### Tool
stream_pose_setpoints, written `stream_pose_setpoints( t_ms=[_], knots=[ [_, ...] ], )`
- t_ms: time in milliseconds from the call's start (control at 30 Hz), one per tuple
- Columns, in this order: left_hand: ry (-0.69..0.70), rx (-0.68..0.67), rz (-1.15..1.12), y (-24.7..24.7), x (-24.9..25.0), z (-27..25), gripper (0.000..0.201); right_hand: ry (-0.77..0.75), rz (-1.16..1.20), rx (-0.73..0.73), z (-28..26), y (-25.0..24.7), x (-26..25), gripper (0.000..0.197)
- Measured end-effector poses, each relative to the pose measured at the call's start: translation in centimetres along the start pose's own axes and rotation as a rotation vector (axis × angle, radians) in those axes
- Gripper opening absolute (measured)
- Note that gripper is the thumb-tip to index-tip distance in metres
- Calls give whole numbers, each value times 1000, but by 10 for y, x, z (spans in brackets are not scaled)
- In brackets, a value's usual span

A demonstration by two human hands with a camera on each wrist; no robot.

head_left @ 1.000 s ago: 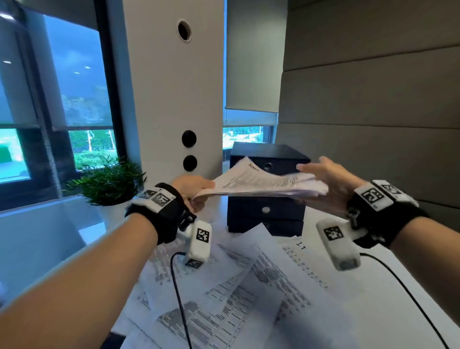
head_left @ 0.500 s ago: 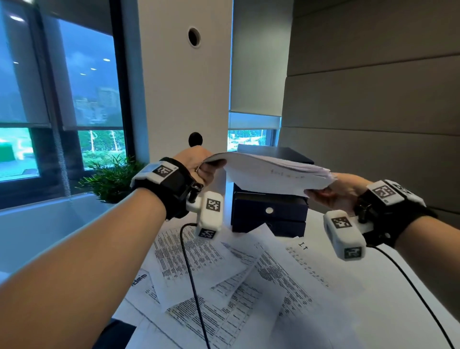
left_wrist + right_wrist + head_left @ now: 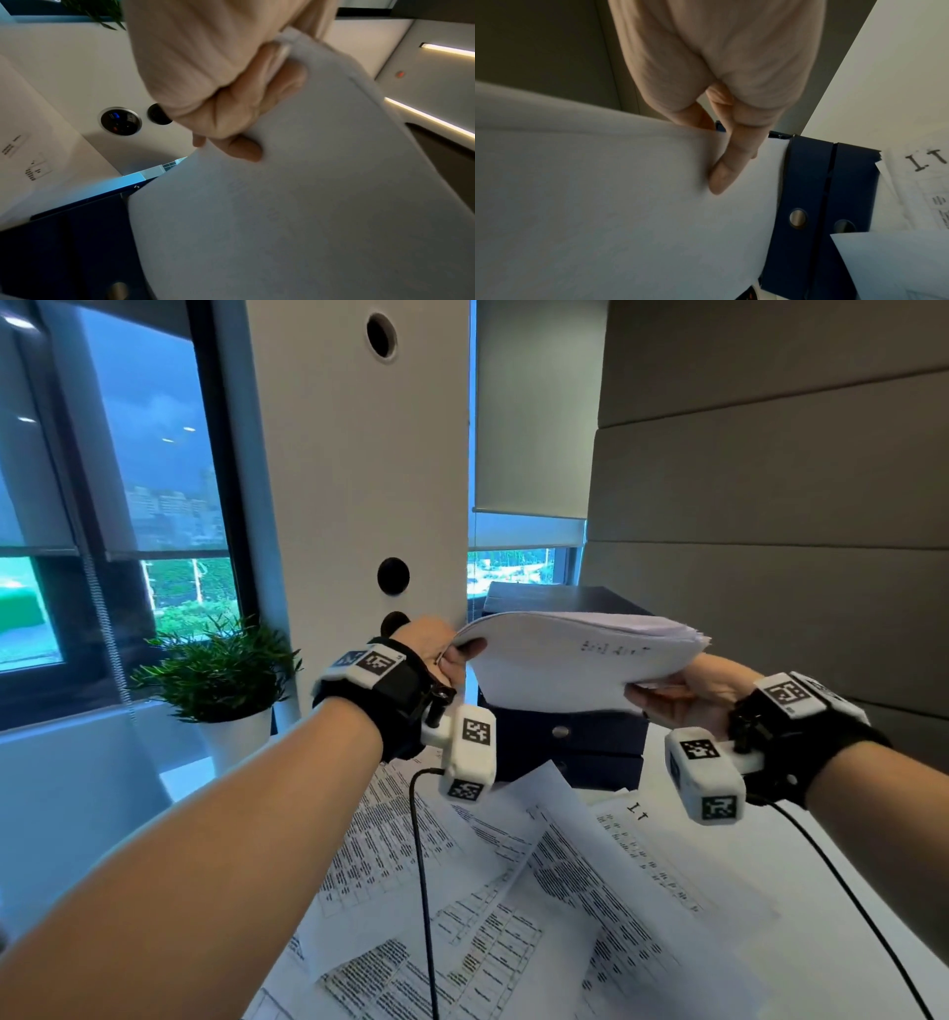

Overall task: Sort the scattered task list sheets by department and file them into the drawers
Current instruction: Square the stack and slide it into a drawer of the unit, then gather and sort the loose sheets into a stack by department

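I see the stack of sheets held in the air in front of the dark blue drawer unit, bowed, its blank underside facing me. My left hand pinches its left edge, thumb underneath. My right hand pinches the right edge likewise. More printed sheets lie scattered on the near desk.

One sheet on the surface, just in front of the drawer unit, bears a large heading "IT", clearest in the right wrist view. Printed rows on it and on the other scattered sheets are too small to read. Faint print showing through the held stack is illegible. The wrist markers carry only square codes.
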State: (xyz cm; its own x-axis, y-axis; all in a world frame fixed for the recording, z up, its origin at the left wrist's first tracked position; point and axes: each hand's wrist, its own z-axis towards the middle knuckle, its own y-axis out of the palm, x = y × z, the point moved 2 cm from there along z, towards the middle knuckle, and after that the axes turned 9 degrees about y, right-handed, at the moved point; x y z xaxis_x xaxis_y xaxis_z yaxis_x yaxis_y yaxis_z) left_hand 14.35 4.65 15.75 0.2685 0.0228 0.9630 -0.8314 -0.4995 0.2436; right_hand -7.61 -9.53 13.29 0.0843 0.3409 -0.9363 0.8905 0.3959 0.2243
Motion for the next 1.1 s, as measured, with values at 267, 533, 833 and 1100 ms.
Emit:
stream_pose_setpoints(
  t_ms=[267, 533, 833, 1100],
  knots=[
    [49, 98, 288, 4, -45, 78, 34, -76, 46, -91, 29, -14, -1, 24],
    [223, 381, 138, 5, -81, 113, 17, -486, -656, 181, 82, -25, 37, 8],
    [328, 27, 992, 5, -107, 138, 27, -332, -1704, 191, 134, -20, 52, 44],
    [169, 73, 1219, -51, -120, 72, 42, -261, -1446, 239, 69, -53, 89, 54]
  ],
)
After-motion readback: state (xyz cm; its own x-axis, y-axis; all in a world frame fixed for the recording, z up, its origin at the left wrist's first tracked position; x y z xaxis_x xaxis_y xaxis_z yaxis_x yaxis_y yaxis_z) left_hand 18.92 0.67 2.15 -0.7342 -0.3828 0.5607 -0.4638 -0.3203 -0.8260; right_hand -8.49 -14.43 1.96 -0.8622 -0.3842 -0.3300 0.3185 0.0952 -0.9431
